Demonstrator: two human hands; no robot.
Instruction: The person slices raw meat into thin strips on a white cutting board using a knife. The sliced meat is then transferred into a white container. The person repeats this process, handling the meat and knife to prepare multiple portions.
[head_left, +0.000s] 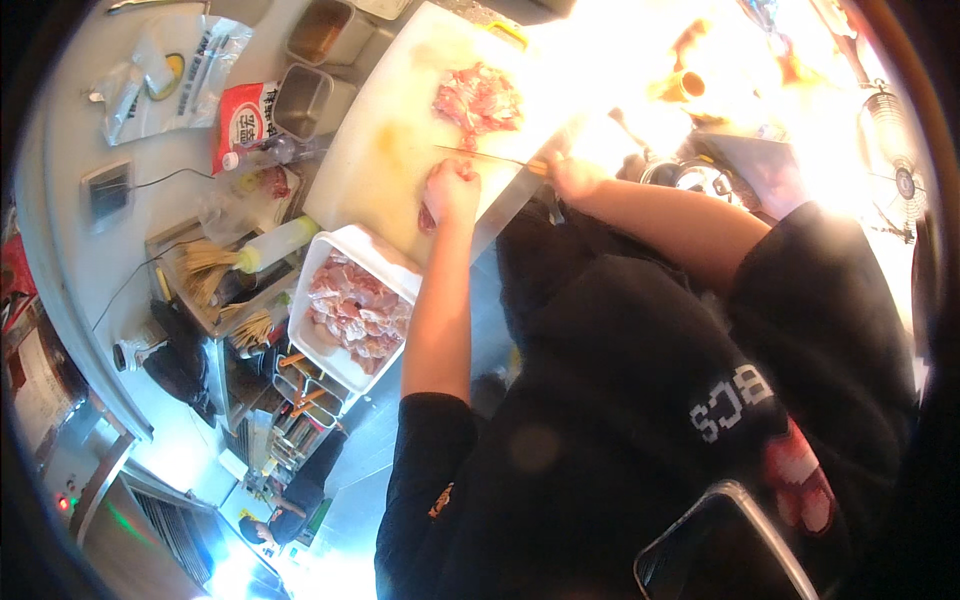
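My right hand (574, 171) grips the handle of a knife (491, 155). Its thin blade points left across a white cutting board (375, 169), just beyond my left hand (452, 187). The fingers of that left hand are curled over a piece of raw meat (427, 219), most of which they hide. Beyond the blade lies a heap of cut raw meat (478, 97), with a small bit trailing towards the knife. A white plastic tub (301, 319) full of raw meat pieces (360, 307) stands by the board's near left corner.
Left of the board are steel pans (303, 101), a red packet (244, 124), a plastic bag (176, 79), a squeeze bottle (279, 244) and bamboo skewers (204, 266). Another person (289, 514) stands far off at lower left. Strong glare washes out the upper right.
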